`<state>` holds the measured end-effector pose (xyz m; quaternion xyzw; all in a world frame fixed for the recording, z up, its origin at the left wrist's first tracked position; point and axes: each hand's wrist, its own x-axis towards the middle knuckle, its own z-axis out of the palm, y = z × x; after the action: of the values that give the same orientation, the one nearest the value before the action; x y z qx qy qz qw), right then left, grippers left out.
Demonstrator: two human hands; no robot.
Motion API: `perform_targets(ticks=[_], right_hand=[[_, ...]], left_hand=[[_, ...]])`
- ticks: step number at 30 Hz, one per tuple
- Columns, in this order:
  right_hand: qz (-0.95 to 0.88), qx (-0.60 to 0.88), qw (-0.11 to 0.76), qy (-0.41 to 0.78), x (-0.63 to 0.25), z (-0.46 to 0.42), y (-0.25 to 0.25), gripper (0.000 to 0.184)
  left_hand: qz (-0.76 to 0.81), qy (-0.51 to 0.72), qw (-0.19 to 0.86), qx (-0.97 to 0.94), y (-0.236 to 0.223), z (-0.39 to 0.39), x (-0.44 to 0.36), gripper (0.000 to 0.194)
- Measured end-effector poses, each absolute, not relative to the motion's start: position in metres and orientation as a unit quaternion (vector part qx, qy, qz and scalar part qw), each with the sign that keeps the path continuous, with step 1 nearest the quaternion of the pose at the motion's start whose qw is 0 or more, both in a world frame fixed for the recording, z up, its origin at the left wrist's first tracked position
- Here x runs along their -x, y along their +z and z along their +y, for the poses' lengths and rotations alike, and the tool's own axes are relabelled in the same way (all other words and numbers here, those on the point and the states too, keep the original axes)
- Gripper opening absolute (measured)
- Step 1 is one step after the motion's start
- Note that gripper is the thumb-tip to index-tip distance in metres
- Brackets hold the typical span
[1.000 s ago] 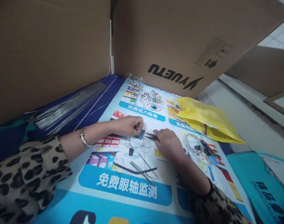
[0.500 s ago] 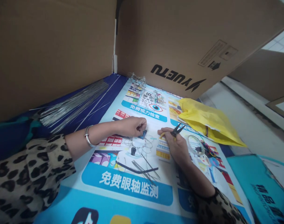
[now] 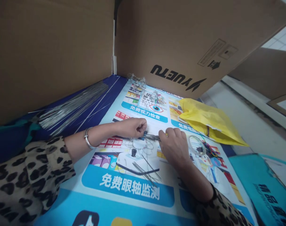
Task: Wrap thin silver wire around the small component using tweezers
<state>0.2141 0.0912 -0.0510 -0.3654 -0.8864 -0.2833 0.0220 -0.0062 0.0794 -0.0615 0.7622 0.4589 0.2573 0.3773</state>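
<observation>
My left hand [image 3: 135, 127] is closed in a pinch above the printed sheet. Loops of thin wire [image 3: 149, 146] spread out just below its fingers; the exact grip point is hidden. In my right hand [image 3: 174, 144] is a pair of pliers [image 3: 152, 137], mostly covered by the fingers. Its metal jaws point left and meet the spot right beside my left fingertips. Whether the jaws pinch the wire is too small to tell. Several straight wire pieces [image 3: 143, 169] lie on the sheet nearer to me.
A bundle of long wires [image 3: 74, 105] lies on the blue surface at left. Tangled wire pieces [image 3: 137, 81] sit at the back. To the right are a clear ring-shaped roll [image 3: 197, 145], a yellow bag [image 3: 211, 122] and a teal bag [image 3: 253, 185]. Cardboard walls [image 3: 171, 37] stand behind.
The pliers have turned from pointing up and right to pointing left, and my right hand has rolled over and brought them to my left fingers. My left hand has stayed almost still.
</observation>
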Motion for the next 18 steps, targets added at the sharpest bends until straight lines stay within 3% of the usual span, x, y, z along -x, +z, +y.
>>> perform_targets(ticks=[9,18], right_hand=[[-0.887,0.356,0.026,-0.293,-0.2154,0.0924,-0.0519,0.011],[-0.884,0.357,0.034,-0.301,-0.211,0.0887,-0.0532,0.008]], left_hand=[[0.445,0.273,0.411,-0.748,-0.064,0.0812,0.0075,0.014],[0.463,0.276,0.373,-0.755,-0.0626,0.0813,0.0056,0.014]])
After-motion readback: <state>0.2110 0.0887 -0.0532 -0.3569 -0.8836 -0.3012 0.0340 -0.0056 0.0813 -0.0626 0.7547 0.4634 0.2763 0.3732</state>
